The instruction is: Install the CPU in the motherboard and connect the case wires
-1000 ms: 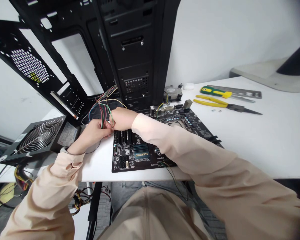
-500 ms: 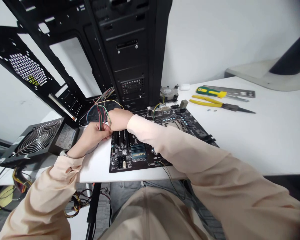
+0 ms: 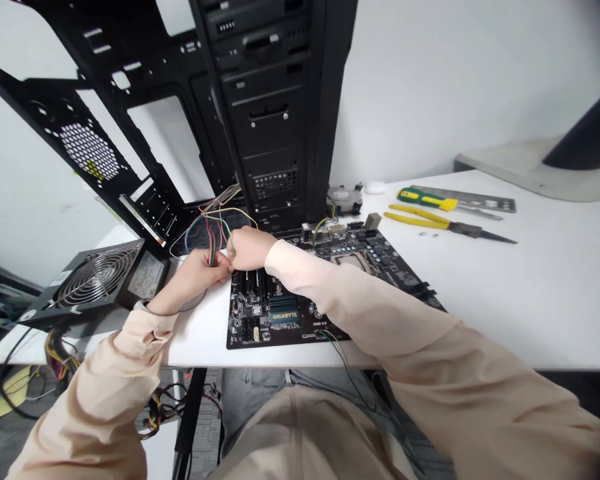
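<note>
Pinching limp, lightweight coloured wires (image 3: 211, 248) in the closed fingers (image 3: 203, 265) of the left hand (image 3: 190, 279), taking the same thin strands with the right hand (image 3: 247, 248), holding them just above a Gigabyte motherboard (image 3: 283, 313) on the white desk (image 3: 540, 300).

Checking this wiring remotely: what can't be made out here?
Head view only:
Coloured wires' ends: hidden inside the left hand and right hand.
Middle of the motherboard: covered by the right sleeve.
Small round pieces by the pliers: too small to identify.
</note>
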Action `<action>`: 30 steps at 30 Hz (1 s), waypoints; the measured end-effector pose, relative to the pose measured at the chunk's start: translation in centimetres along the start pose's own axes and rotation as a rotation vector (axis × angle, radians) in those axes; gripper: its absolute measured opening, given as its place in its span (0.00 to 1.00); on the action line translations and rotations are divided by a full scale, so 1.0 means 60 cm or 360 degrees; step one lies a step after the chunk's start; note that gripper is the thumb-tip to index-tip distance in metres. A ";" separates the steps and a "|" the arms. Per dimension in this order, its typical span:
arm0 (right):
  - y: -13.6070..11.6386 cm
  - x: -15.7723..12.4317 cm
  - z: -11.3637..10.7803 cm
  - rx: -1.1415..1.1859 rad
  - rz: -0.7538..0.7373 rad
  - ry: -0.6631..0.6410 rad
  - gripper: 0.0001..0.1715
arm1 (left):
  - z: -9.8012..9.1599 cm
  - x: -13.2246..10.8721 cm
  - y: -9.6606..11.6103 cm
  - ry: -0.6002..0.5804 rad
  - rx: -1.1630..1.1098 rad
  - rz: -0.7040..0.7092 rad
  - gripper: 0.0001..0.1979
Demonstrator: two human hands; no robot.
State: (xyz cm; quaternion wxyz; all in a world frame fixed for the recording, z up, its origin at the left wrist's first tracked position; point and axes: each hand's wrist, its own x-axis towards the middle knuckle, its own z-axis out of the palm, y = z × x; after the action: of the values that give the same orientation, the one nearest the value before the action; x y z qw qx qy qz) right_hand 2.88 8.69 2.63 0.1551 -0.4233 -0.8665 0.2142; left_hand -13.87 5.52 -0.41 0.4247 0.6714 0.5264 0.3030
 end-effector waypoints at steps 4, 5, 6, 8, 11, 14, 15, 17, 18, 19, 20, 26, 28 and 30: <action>0.000 0.000 -0.001 0.0218 -0.0070 0.0119 0.07 | -0.011 0.000 0.006 0.0162 -0.0198 -0.0010 0.08; -0.001 0.001 -0.001 0.0278 -0.0085 0.0175 0.06 | -0.014 -0.001 0.008 0.0221 -0.0259 -0.0002 0.09; -0.002 0.001 -0.001 0.0337 -0.0091 0.0251 0.05 | -0.018 -0.002 0.011 0.0283 -0.0321 0.0007 0.10; -0.004 0.004 0.001 0.0439 -0.0072 0.0456 0.05 | -0.024 -0.003 0.014 0.0398 -0.0444 0.0024 0.12; -0.004 0.010 0.007 0.0550 -0.0004 0.0761 0.12 | -0.028 -0.005 0.018 0.0516 -0.0595 0.0024 0.14; 0.003 0.018 0.012 0.0661 0.0022 0.0857 0.16 | -0.027 -0.006 0.020 0.0566 -0.0711 -0.0002 0.15; 0.005 0.021 0.013 0.0698 0.0016 0.0854 0.17 | -0.027 -0.005 0.021 0.0580 -0.0745 -0.0010 0.15; 0.009 0.025 0.015 0.0758 -0.0010 0.0838 0.18 | -0.027 -0.005 0.022 0.0618 -0.0809 -0.0017 0.16; 0.010 0.026 0.017 0.0780 -0.0026 0.0835 0.19 | -0.028 -0.005 0.022 0.0641 -0.0837 -0.0016 0.16; 0.010 0.026 0.018 0.0796 -0.0043 0.0835 0.18 | -0.029 -0.005 0.022 0.0665 -0.0863 -0.0012 0.16; 0.009 0.026 0.018 0.0806 -0.0059 0.0842 0.17 | -0.030 -0.004 0.022 0.0686 -0.0885 -0.0008 0.16; 0.004 0.015 0.016 0.0702 -0.0189 0.0939 0.14 | -0.032 -0.003 0.019 0.0743 -0.0968 -0.0003 0.16; 0.006 0.010 0.015 0.0592 -0.0267 0.0963 0.14 | -0.031 -0.004 0.020 0.0749 -0.0983 0.0001 0.16; 0.007 0.007 0.015 0.0482 -0.0340 0.0977 0.12 | -0.031 -0.004 0.021 0.0755 -0.0995 0.0010 0.16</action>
State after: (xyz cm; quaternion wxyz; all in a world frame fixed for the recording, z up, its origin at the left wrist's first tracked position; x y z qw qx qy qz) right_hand 2.49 9.01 1.68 0.4908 -0.3470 -0.7774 0.1856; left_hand -14.96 5.63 1.59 0.4745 0.4224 0.4903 0.5967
